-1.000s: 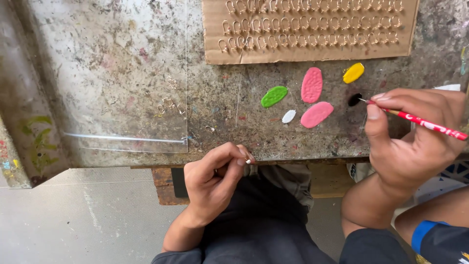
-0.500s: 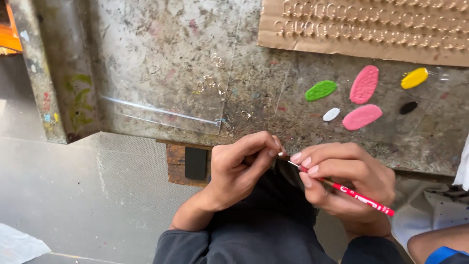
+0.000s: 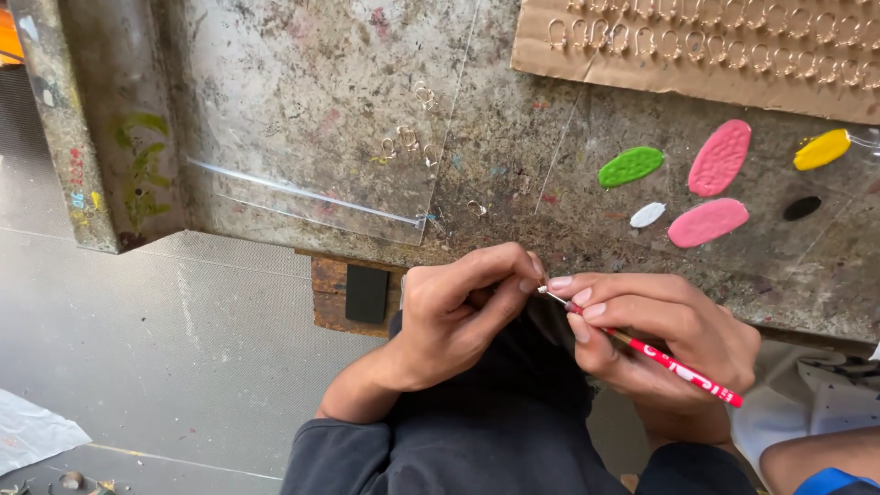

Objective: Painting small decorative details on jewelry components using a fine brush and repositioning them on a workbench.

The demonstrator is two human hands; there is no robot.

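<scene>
1. Where the two hands meet just below the bench edge, a thin red brush (image 3: 674, 363) lies slanted in the right hand (image 3: 655, 344), its pale metal tip touching a tiny piece pinched by the left hand (image 3: 454, 316); that piece is too small to make out.
2. Each grip is clenched: right fingers wrap the glossy brush shaft, left thumb and forefinger press together on the small piece.
3. Just above the hands, the bench (image 3: 302, 110) is rough grey, speckled and stained with old paint.
4. Soft, dimpled ovals of colour sit on it to the right: a green blob (image 3: 631, 167), two pink blobs (image 3: 720, 158), a small white one (image 3: 647, 214), a yellow one (image 3: 822, 149) and a flat black spot (image 3: 802, 208).
5. A clear plastic sheet (image 3: 312, 197) lies on the left part, with small wire loops (image 3: 408, 142) scattered on and beside it.
6. Brown corrugated cardboard (image 3: 697, 73) at the top carries rows of similar loops.
</scene>
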